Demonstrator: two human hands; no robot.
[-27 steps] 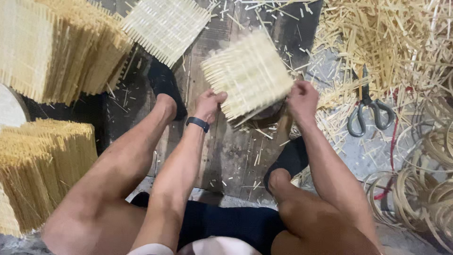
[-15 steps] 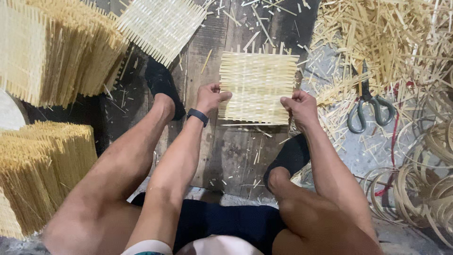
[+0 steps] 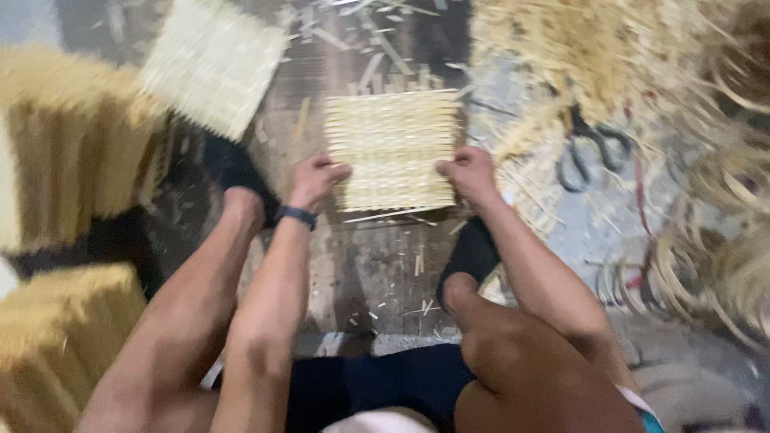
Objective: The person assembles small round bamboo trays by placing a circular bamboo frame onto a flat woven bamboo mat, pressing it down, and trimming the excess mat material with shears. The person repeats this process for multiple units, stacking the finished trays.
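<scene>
Between the feet on the dark wooden board [image 3: 353,273], the left hand [image 3: 315,180] and right hand [image 3: 469,172] each pinch a side edge of the woven straw mat [image 3: 393,148], fingers closed on it.

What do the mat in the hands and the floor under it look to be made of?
The mat: pale thin strips woven in a grid, probably split bamboo or rattan, matte and unpainted. The floor: dark worn wooden planks, judging by the grain and seams, though the picture is blurred.
</scene>
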